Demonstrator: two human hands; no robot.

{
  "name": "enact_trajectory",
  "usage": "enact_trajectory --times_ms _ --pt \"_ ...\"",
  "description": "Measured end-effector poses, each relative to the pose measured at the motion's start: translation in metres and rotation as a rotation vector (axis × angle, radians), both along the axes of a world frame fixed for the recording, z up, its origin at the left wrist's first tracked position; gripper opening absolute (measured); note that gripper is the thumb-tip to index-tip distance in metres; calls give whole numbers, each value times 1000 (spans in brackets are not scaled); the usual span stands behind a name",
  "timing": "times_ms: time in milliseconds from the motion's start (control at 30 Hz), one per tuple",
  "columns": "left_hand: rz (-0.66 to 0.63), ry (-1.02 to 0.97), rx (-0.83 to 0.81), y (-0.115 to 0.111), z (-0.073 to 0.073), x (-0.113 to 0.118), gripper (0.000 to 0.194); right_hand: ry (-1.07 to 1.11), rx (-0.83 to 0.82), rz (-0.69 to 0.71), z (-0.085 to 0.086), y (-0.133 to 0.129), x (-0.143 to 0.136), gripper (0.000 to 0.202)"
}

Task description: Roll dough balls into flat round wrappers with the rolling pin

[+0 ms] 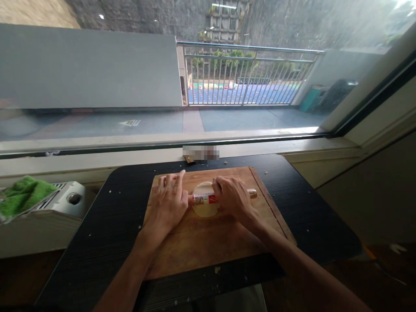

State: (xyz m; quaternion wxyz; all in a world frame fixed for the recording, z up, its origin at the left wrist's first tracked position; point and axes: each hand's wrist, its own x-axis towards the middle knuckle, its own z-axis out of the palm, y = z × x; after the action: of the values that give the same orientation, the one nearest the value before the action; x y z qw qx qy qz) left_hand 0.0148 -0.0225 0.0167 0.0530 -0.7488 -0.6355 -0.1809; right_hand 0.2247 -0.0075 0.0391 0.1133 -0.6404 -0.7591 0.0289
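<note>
"Between the two hands, what is lying?"

"A rolling pin point(203, 199) with a printed label. It is lying across a flat dough circle point(206, 211), on a wooden board point(195, 251)."

"What is the right hand point(234, 197) doing?"

"It is curling its fingers around the pin's right part."

"And the left hand point(170, 197)?"

"It is sitting half spread over the pin's left end. I can't say if it is gripping."

"Past the left hand?"

"A black table point(97, 225) is showing."
</note>
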Motion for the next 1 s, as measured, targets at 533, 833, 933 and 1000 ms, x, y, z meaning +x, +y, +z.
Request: enact_trajectory --times_ms 533,833,933,1000 --pt "129 26 -157 44 6 1 60 -51 17 29 -1 47 -1 46" --pt "172 -16 -161 65 5 -1 55 14 -43 -13 4 67 -5 48" --pt "170 -23 -169 74 5 -2 56 6 -60 -20 5 71 -6 49" --pt "163 -31 -171 78 4 -4 56 -7 -76 -24 5 72 -7 50"
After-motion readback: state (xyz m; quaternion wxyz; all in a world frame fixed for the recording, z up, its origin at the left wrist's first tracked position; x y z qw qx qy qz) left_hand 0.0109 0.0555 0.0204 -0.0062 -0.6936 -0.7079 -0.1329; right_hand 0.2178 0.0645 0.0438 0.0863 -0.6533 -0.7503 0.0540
